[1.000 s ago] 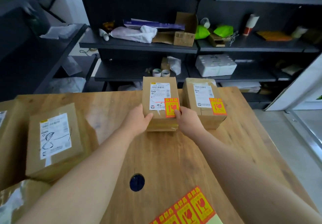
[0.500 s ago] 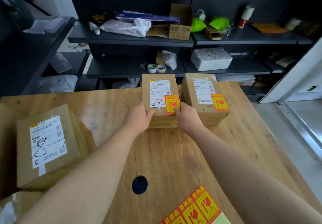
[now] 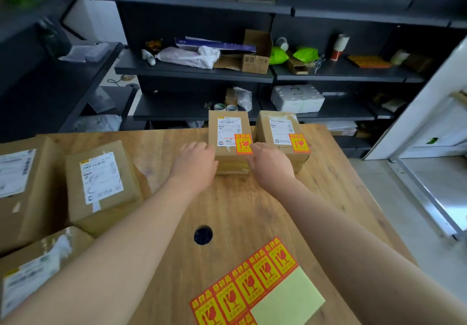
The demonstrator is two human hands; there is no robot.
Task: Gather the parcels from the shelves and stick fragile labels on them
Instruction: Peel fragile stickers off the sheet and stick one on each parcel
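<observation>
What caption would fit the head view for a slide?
The left hand and right hand hold a fragile-labelled parcel beside a second labelled parcel on the wooden table; unlabelled parcels lie at left.

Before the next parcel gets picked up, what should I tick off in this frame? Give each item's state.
1. The centre parcel carries a fragile label: ok.
2. The right parcel is labelled too: ok.
3. The centre parcel sits on the table: ok.
4. The left hand and right hand are clear of it: not ok, both touch its near end; whether they grip it, cannot tell.
5. The label sheet has labels left: ok.
6. The left parcel is labelled: not ok, no fragile label shows.
</observation>
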